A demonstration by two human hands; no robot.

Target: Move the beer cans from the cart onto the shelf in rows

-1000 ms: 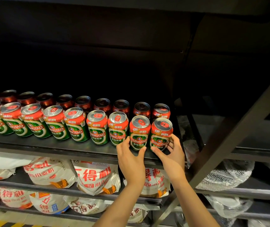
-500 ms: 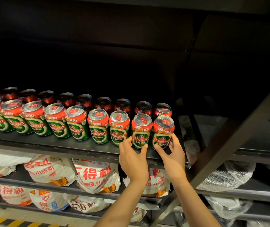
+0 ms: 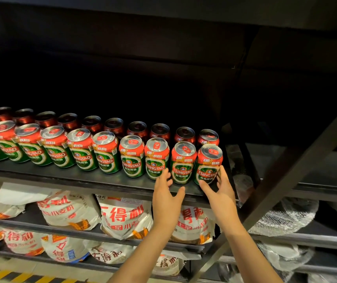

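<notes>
Two rows of red-and-green beer cans stand upright on the dark metal shelf (image 3: 81, 178), a front row (image 3: 106, 154) and a dimmer back row (image 3: 114, 125). My left hand (image 3: 166, 199) hovers with spread fingers just in front of the second can from the right (image 3: 182, 162), not touching it. My right hand (image 3: 221, 190) is at the base of the rightmost front can (image 3: 208, 162), thumb and relaxed fingers loosely either side of it. The cart is out of view.
Printed flour bags (image 3: 122, 215) fill the two lower shelves. A dark diagonal brace (image 3: 286, 180) crosses just right of the cans, with bubble-wrapped bundles (image 3: 282, 219) behind it. Yellow-black floor striping (image 3: 10, 274) shows at bottom left.
Both hands gripped the two rightmost front cans before. Now the left hand has let go and drawn back, and the right hand's hold has loosened. The view has shifted slightly left.
</notes>
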